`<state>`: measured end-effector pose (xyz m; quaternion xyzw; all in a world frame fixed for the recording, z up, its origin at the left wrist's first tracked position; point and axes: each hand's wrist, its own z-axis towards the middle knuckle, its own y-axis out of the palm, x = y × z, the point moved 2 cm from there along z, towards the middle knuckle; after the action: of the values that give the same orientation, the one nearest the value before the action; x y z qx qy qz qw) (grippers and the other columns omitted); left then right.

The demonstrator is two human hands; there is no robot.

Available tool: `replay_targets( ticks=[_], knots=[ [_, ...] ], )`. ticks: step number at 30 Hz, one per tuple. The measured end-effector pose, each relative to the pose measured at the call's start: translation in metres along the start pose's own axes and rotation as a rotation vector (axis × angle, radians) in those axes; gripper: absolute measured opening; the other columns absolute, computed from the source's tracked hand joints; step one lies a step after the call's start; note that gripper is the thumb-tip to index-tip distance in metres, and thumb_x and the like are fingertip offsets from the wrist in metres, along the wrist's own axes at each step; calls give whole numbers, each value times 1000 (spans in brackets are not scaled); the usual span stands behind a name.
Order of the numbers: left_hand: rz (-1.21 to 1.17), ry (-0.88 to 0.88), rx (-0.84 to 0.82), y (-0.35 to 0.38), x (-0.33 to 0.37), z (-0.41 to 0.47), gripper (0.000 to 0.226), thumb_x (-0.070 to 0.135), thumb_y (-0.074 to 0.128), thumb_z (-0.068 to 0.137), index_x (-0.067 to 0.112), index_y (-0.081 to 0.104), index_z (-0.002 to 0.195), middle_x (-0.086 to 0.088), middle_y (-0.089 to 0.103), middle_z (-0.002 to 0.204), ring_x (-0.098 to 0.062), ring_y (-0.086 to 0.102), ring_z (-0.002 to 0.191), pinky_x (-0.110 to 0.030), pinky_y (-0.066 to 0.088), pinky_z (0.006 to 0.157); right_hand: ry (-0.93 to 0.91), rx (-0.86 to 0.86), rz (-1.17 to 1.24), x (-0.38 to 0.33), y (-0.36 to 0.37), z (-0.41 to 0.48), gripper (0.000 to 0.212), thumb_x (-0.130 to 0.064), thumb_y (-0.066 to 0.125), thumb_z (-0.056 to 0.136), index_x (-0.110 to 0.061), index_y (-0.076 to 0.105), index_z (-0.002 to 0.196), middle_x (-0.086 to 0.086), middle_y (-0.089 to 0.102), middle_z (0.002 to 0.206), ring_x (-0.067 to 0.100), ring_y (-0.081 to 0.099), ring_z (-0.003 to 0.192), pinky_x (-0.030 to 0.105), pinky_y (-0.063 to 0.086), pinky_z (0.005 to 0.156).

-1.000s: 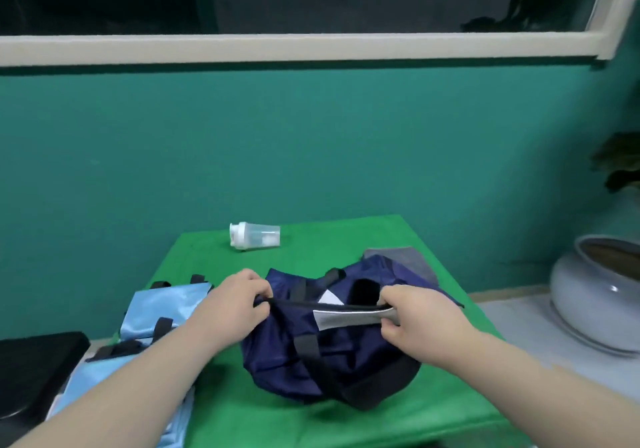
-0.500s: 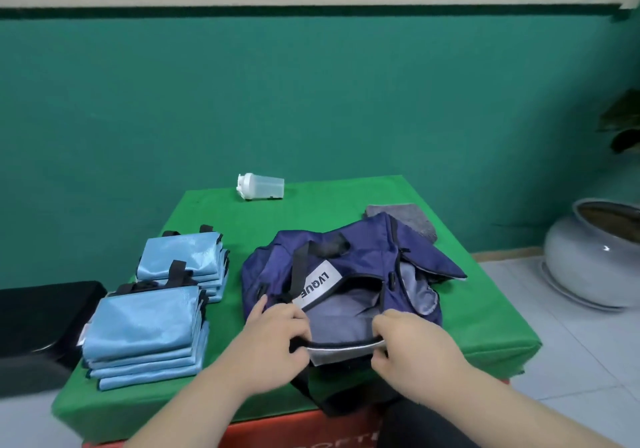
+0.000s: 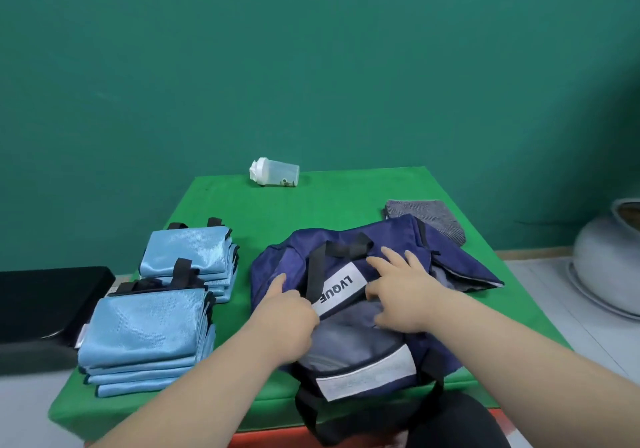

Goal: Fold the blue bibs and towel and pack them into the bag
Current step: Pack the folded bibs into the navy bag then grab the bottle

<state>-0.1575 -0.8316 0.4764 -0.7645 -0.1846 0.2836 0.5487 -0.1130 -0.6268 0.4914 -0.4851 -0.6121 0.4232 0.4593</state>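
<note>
Left arm: bare forearm reaching in from the lower left, wrist over the near rim of the bag [image 3: 450, 267].
Left grip [image 3: 287, 312]: we find the fingers curled, pinching the bag's far rim by the white label [image 3: 337, 290]; the forefinger lies straight on the navy cloth.
Right arm: bare forearm reaching in from the lower right, across the bag's open mouth.
Right grip [image 3: 401, 295]: fingers splayed and nearly straight, resting on the far rim just right of the label; we see nothing clasped.
Bag: one, navy, mouth open beneath both grips, on the green surface [image 3: 346, 198].
Bib stacks: two, folded, light blue. The near stack [image 3: 145, 330] lies left of the left grip, the far stack [image 3: 187, 250] beyond it. We cannot count the layers reliably.
Towel [image 3: 429, 215]: one, grey, folded, beyond the right grip and behind the bag.
Bottle [image 3: 273, 171]: one, clear with white lid, on its side, well beyond both grips.
Pot [image 3: 606, 257]: one, grey, on the floor far right of the right grip.
</note>
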Motion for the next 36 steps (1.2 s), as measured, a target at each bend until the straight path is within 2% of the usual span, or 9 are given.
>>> replay_targets(
  ticks=[3,7,11,14,18,22,28,31,36],
  knots=[
    [61,-16,-47,9,-14,8,36,41,53,85,26,70,114,4,61,107,-24,44,123,-64,-10,116,46,-119,-131,18,3,15,64,-54,59,84,-30,49,142,9,-6,167,35,-12,152,63,-1,119],
    [64,-62,-44,16,-34,14,55,49,56,82,26,59,132,-1,45,144,-25,19,147,-63,-9,117,69,-55,-27,38,6,27,81,-53,64,78,-33,33,150,7,-6,167,32,-11,153,60,4,120],
    [41,-90,-20,19,-41,18,74,50,54,87,23,34,152,-9,-5,167,-27,-5,153,-59,-4,120,-127,-7,7,33,19,32,55,-52,65,78,-39,54,130,1,-4,167,28,-16,152,63,-4,119],
    [42,-85,47,18,-42,21,74,46,57,85,24,34,152,-11,-18,165,-29,-8,152,-56,-6,121,-177,-27,-33,27,26,37,35,-52,61,80,-36,65,111,-1,-10,167,29,-21,151,64,-9,117],
    [127,-141,42,23,-46,27,69,44,54,88,19,37,150,-14,-6,165,-31,-3,151,-58,-2,120,-91,-48,-144,33,31,43,50,-57,56,83,-35,58,128,7,-21,165,35,-24,149,63,-7,118],
    [133,-150,121,29,-51,26,42,33,61,75,22,65,115,-11,49,135,-33,35,130,-49,26,104,-114,-29,-149,36,35,43,59,-50,59,82,-37,48,139,8,-22,164,35,-22,150,63,-6,118],
    [39,-297,185,14,-62,29,9,26,69,80,26,68,88,3,58,94,-24,51,99,-39,37,79,-13,82,-84,41,38,51,65,-22,63,82,-29,40,142,11,-5,167,35,-6,153,56,8,121],
    [-49,-298,306,17,-72,34,27,23,88,56,24,60,57,5,54,60,-24,55,65,-36,41,59,-16,149,-42,34,40,51,57,-25,67,75,-28,54,131,13,14,165,37,7,152,58,17,119],
    [-455,-468,508,7,-77,27,9,33,57,91,28,59,84,10,60,77,-17,57,83,-37,45,75,-194,353,111,7,32,51,37,-42,64,74,-34,62,111,8,21,164,32,11,153,56,20,120]
  ],
)
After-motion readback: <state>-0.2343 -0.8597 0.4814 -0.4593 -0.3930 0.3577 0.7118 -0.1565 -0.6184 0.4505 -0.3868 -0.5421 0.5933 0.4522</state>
